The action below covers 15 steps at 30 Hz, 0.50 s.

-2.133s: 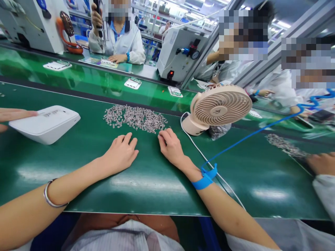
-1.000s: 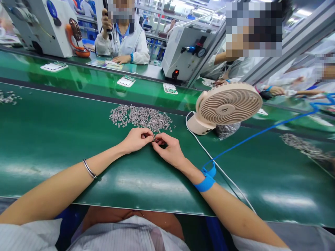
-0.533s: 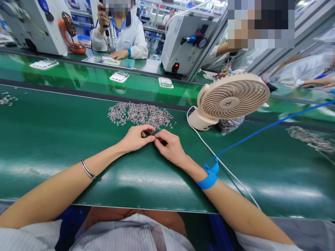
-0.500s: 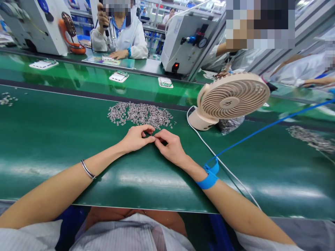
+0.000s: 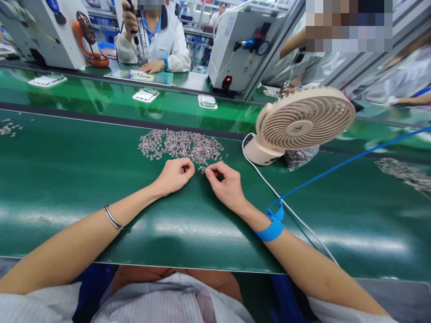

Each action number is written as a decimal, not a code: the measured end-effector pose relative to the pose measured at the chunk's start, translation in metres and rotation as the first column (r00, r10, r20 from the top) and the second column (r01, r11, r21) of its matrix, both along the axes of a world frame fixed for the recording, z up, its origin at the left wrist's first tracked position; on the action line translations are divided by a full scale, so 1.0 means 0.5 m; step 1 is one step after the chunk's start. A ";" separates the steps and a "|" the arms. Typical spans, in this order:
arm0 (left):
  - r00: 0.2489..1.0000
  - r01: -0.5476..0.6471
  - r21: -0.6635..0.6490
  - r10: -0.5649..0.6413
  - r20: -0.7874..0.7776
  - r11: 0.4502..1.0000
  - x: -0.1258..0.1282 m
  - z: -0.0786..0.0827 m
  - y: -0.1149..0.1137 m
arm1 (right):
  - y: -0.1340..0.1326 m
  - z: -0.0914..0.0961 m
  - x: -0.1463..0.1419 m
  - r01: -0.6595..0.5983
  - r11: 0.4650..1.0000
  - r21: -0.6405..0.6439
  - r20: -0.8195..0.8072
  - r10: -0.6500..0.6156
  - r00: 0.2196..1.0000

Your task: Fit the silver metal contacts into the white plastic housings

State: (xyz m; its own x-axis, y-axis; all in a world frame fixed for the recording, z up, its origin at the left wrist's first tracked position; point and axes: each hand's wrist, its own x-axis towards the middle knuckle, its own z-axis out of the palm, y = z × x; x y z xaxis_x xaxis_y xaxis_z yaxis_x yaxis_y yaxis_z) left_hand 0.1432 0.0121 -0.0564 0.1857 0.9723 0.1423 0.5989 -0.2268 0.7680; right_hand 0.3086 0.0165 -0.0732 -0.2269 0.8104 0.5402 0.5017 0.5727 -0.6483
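A heap of several small silver metal parts [image 5: 180, 144] lies on the green bench mat [image 5: 84, 179] in front of me. My left hand [image 5: 174, 175] rests just below the heap with its fingers curled in, and what they hold is too small to name. My right hand [image 5: 225, 183] sits beside it, fingertips pinched at a small metal part [image 5: 202, 169] at the heap's near edge. A blue strap [image 5: 272, 224] with a blue coiled lead circles my right wrist, a thin bangle [image 5: 112, 217] my left forearm.
A beige desk fan [image 5: 296, 123] with a white cable stands to the right, a clear bag of parts [image 5: 298, 157] behind it. White devices [image 5: 145, 94] ride the green conveyor beyond. Other workers sit across and to the right. More metal parts [image 5: 404, 172] lie far right.
My two hands, which were touching fingertip to fingertip, have drawn a little apart. The right hand now pinches at a part by the heap's edge. The white box from earlier is gone.
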 end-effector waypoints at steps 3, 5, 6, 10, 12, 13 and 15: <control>1.000 0.030 -0.003 -0.030 0.004 1.000 0.001 -0.001 -0.001 | -0.001 0.001 0.000 -0.055 0.998 -0.007 -0.001 0.055 0.999; 0.998 0.063 -0.011 -0.063 -0.003 0.998 0.001 0.000 -0.001 | -0.001 0.002 0.000 -0.089 0.996 -0.010 0.004 0.089 0.996; 0.997 0.074 -0.015 -0.075 -0.009 0.997 0.001 0.000 -0.001 | -0.001 0.003 0.000 -0.100 0.995 -0.012 0.010 0.100 0.995; 0.998 0.049 -0.010 -0.049 -0.031 0.999 0.001 0.001 0.000 | -0.001 0.003 0.001 -0.078 0.997 0.007 0.036 0.077 0.996; 0.999 0.012 0.004 -0.011 -0.037 1.000 0.000 0.001 0.000 | 0.000 0.001 0.001 -0.033 0.999 0.013 0.014 0.032 0.999; 0.999 -0.004 0.012 0.004 -0.037 1.000 0.000 0.001 0.000 | 0.000 0.000 0.000 -0.015 1.000 0.007 -0.001 0.015 1.000; 0.999 -0.020 0.027 0.021 -0.035 0.999 0.000 0.001 0.000 | 0.000 -0.001 -0.001 -0.018 1.000 -0.023 -0.023 0.017 1.000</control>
State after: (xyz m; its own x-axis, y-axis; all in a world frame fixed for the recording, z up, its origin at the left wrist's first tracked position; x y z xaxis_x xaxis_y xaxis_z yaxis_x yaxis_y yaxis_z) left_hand 0.1433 0.0123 -0.0559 0.1707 0.9720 0.1618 0.6302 -0.2339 0.7403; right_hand 0.3081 0.0165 -0.0736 -0.2291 0.8190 0.5261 0.4766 0.5656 -0.6730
